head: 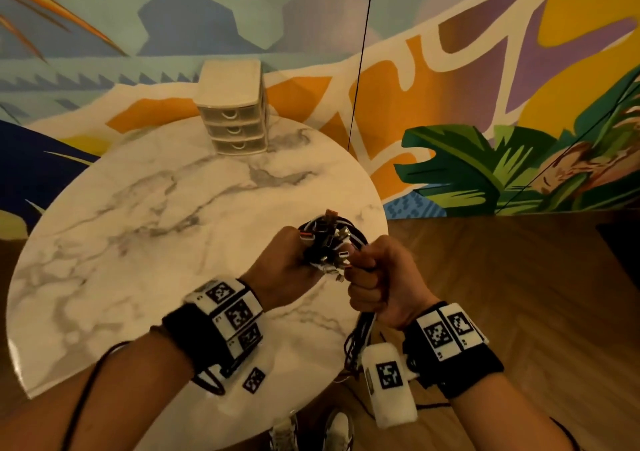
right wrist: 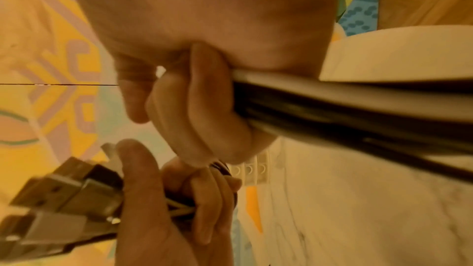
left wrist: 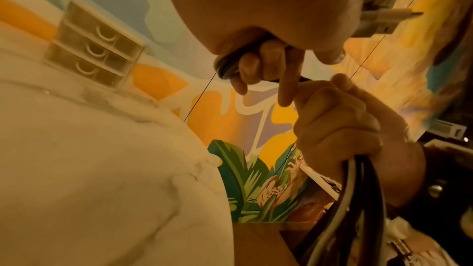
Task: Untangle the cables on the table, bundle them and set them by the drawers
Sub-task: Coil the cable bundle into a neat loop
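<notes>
Above the right edge of the round white marble tabletop, the left hand and right hand both curl tightly around a bundle of black and white cables, plugs bunched between them. The small cream three-drawer plastic unit stands at the far edge.

Dim warm amber light, wide-angle bending at edges, both wrist views soft and motion-blurred up close

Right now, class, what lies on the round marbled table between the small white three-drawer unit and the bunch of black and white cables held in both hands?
Only bare marble table top, seen in the head view, lies between drawers and cables.
</notes>
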